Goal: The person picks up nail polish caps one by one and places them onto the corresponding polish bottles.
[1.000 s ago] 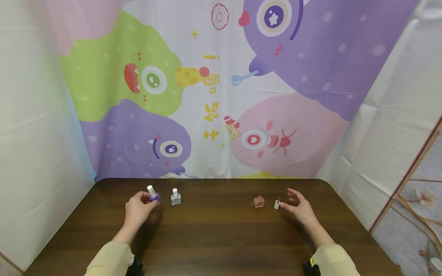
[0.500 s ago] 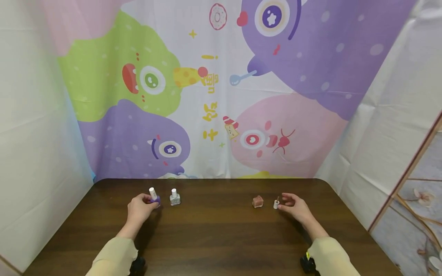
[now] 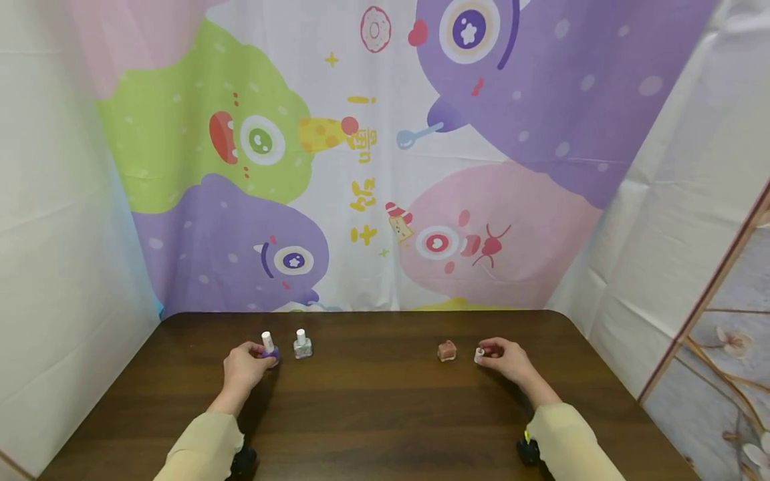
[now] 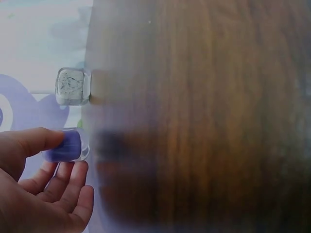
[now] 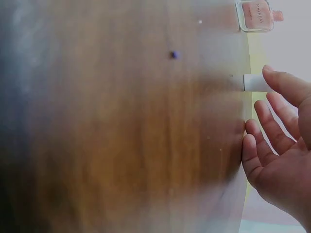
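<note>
My left hand [image 3: 242,368] pinches the purple bottle [image 3: 270,355] at the left, thumb against one face and fingers behind, the white top leaning slightly left; whether its base touches the wood I can't tell. It looks like glass, so I'd expect it small, light and stiff, a bit slick on its smooth sides and liable to chip if knocked over; the flat faces low on the body seem the surest hold. My right hand [image 3: 508,361] has the white cap [image 3: 478,355] at the right between thumb and forefinger, the other fingers loosely bent. The cap is likely hard plastic, very light and easily tipped, so a gentle squeeze round its sides should do. Just left of it stands the uncapped pink bottle [image 3: 447,351], which could spill if bumped, and just right of the purple one is the glitter bottle [image 3: 303,347]. All sit toward the far edge of the table [image 3: 373,414], the patterned cloth [image 3: 361,280] rising behind, so the freer room lies in the middle and on the near side.
</note>
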### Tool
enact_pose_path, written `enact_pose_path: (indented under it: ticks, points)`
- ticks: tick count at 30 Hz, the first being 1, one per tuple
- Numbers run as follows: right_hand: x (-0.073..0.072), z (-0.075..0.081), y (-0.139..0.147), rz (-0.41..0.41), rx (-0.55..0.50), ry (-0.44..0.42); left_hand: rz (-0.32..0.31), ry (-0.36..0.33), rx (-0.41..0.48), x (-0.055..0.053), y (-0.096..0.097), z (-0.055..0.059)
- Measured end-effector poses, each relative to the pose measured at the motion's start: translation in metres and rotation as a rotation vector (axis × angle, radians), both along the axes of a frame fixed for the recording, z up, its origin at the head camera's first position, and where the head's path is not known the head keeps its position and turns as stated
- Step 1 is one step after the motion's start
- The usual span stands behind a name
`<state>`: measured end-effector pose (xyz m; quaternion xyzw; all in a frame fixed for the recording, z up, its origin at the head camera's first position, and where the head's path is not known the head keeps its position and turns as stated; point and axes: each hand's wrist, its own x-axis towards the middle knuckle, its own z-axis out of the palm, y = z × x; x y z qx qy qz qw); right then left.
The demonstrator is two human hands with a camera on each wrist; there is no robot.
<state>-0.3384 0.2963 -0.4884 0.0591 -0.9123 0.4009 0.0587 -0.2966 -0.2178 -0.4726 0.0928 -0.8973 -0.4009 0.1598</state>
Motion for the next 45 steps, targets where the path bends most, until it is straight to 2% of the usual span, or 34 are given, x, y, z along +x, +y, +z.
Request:
enact_pose_path:
  ticks: [10,18,26,31,37,42,45]
  points:
    - [-0.004,-0.001,-0.001,0.023,0.037,0.016,0.002,-0.005,0.013,-0.001,0.001,-0.004]
    - [-0.005,0.0,-0.004,0.017,0.059,0.015,-0.024,0.037,-0.032,-0.004,0.0,-0.005]
    - [-0.005,-0.002,-0.005,-0.006,0.072,0.009,-0.047,0.044,-0.066,0.001,0.001,0.0]
    - [-0.006,-0.003,-0.005,-0.011,0.071,0.013,-0.022,0.099,-0.13,0.008,0.005,0.013]
    - [-0.004,-0.001,-0.006,-0.014,0.068,0.026,-0.007,0.111,-0.212,0.02,0.015,0.034]
    - [-0.003,-0.001,-0.006,-0.012,0.082,0.031,0.014,0.148,-0.23,0.031,0.027,0.052]
    - [-0.003,-0.001,-0.006,-0.021,0.095,0.027,-0.003,0.176,-0.223,0.035,0.037,0.062]
